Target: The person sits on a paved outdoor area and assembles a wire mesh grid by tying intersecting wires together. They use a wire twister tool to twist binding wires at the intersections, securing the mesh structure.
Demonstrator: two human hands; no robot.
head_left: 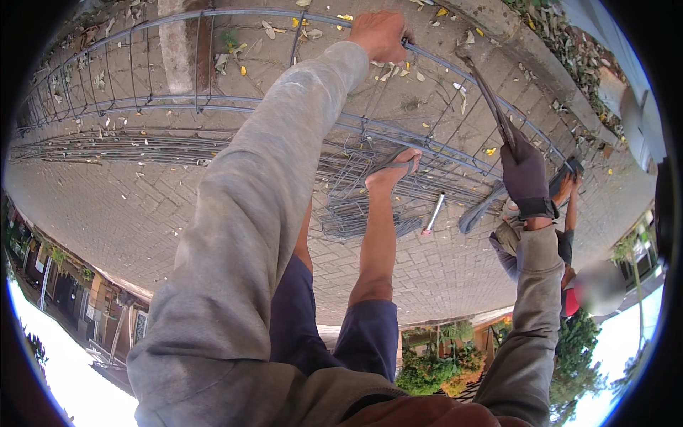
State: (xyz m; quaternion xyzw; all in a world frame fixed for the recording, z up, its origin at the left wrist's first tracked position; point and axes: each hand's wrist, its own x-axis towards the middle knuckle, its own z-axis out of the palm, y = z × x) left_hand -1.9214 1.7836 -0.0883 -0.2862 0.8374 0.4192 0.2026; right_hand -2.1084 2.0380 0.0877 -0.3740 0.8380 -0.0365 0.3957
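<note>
1. The left hand [379, 34], bare, is clenched around a bar of the rebar cage [213, 99] at the cage's upper edge.
2. The right hand [525, 174], in a dark glove, is fisted around the handles of pincers [491, 99] whose tip meets the cage bar.
3. The cage lies on brick paving [128, 206], over loose stirrups [348, 206].
4. A second person [569, 242] crouches at the cage's right end.

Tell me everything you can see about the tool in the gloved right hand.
The tool looks like long-handled metal pincers, dark and worn, with two slim handles. The right hand, in a dark glove, grips the handle ends; the head reaches up to a bar of the rebar cage lying on the brick paving. Whether its head is closed on wire is too small to tell.
</note>
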